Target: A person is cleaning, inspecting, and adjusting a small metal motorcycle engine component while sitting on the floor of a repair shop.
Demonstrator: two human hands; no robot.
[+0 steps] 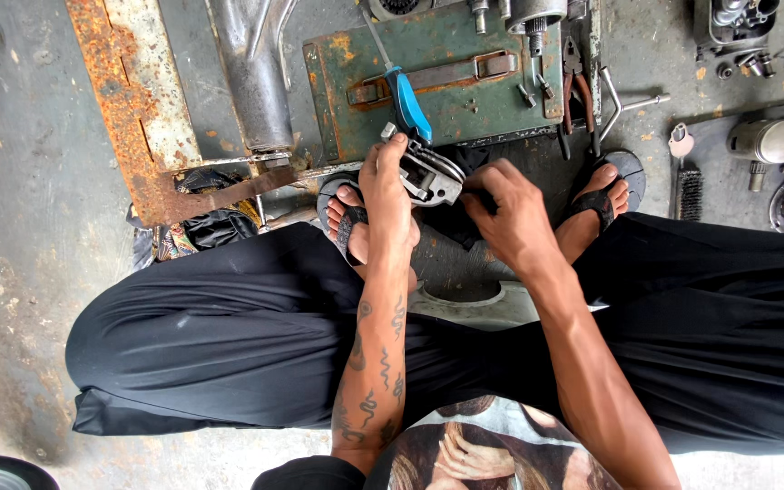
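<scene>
Gripping a small grey metal part (428, 175) just below the rusty green metal box (437, 86), the left hand (387, 195) closes around its near side. Beside it, the right hand (510, 213) curls shut on something dark, mostly hidden. A blue-handled screwdriver (406, 100) lies on the box, its tip cut off.

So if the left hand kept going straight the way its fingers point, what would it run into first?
The left hand points up the picture, away from the person. Just past its fingertips is the blue screwdriver handle, lying on the rusty green metal toolbox. Depth is unclear, so it might pass above the handle.
</scene>
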